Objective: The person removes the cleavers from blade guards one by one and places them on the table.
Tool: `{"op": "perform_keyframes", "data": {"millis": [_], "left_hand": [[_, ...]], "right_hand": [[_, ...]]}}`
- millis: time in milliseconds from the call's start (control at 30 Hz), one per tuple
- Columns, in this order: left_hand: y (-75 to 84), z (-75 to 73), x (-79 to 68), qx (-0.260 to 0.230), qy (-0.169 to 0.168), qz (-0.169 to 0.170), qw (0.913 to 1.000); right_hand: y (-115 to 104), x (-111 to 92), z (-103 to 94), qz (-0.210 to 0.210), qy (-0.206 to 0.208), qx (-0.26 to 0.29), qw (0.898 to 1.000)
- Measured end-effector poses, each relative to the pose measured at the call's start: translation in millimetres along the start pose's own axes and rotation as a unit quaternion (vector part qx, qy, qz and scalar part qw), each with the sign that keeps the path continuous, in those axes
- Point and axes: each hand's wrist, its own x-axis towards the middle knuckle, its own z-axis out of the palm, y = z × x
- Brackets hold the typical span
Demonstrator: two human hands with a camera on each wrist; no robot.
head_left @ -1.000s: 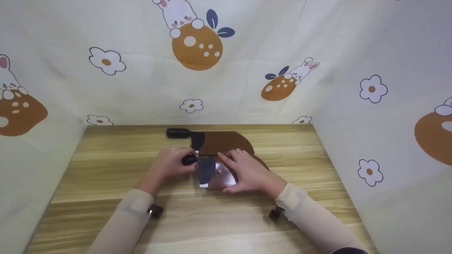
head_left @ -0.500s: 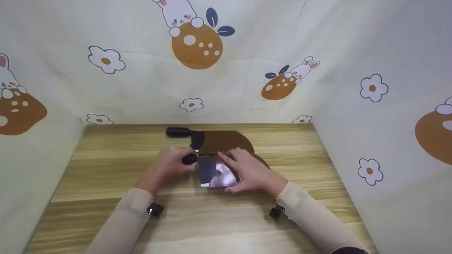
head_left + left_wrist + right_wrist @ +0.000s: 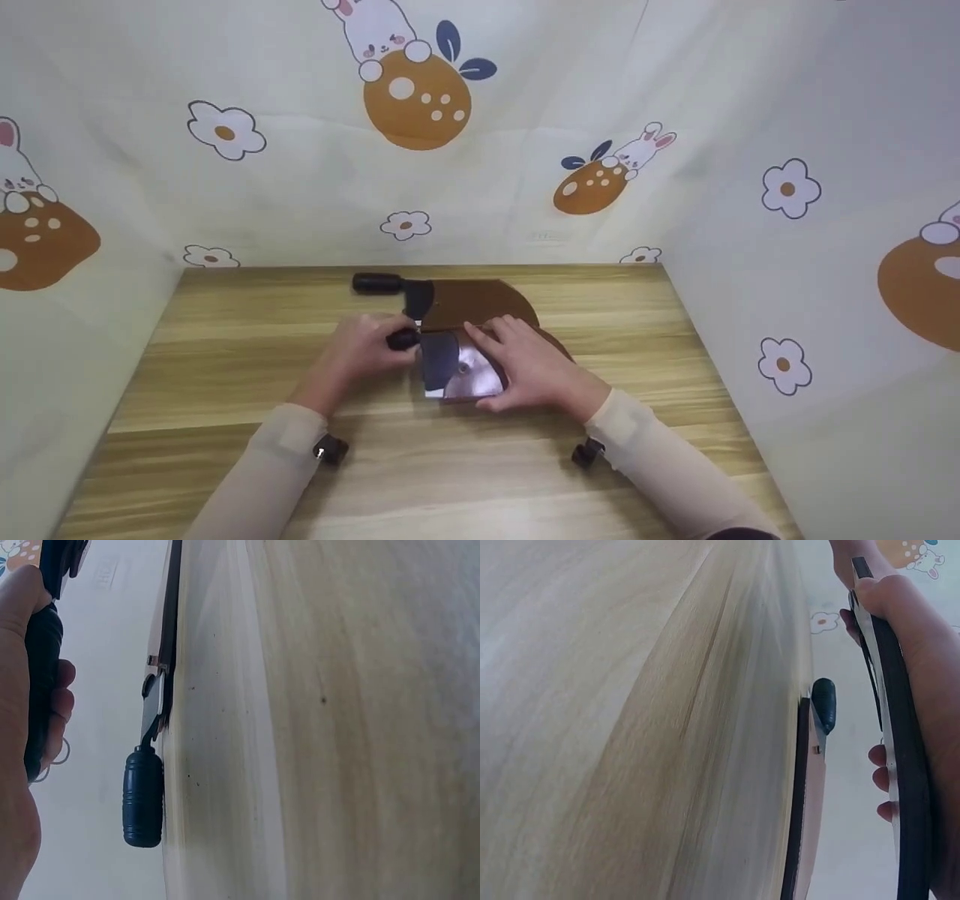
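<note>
My left hand (image 3: 358,349) grips the black handle (image 3: 403,340) of a broad-bladed knife (image 3: 439,361). Over most of its blade fits a brown sheath (image 3: 478,375) with a small round snap; dark metal and a pale edge strip show by the handle. My right hand (image 3: 538,369) holds the sheath, thumb on the near edge and fingers at the far one. In the right wrist view the held sheath (image 3: 901,757) is clear of the table, fingertips showing on its other side. Beyond it lies a second sheathed knife (image 3: 484,304), its black handle (image 3: 142,796) pointing left.
The wood-grain table (image 3: 420,472) carries both knives toward its back edge. A pale cloth (image 3: 300,187) printed with rabbits and flowers hangs behind and along both sides. Each sleeved wrist wears a small black camera (image 3: 330,448).
Both hands keep their hold on the handle and sheath. Only a slight tilt of the held knife shows; the second knife stays put.
</note>
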Motion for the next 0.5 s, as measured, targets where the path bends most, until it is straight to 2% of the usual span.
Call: {"op": "perform_keyframes", "data": {"millis": [233,500], "left_hand": [[-0.9,-0.7,-0.1,-0.006,0.019,0.038,0.9991],[-2.9,0.5,0.1,-0.008,0.021,0.045,0.9987]], "right_hand": [[0.4,-1.1,-2.2,-0.019,0.009,-0.004,1.000],[1.9,-1.1,-1.7,-0.029,0.012,-0.010,0.999]]}}
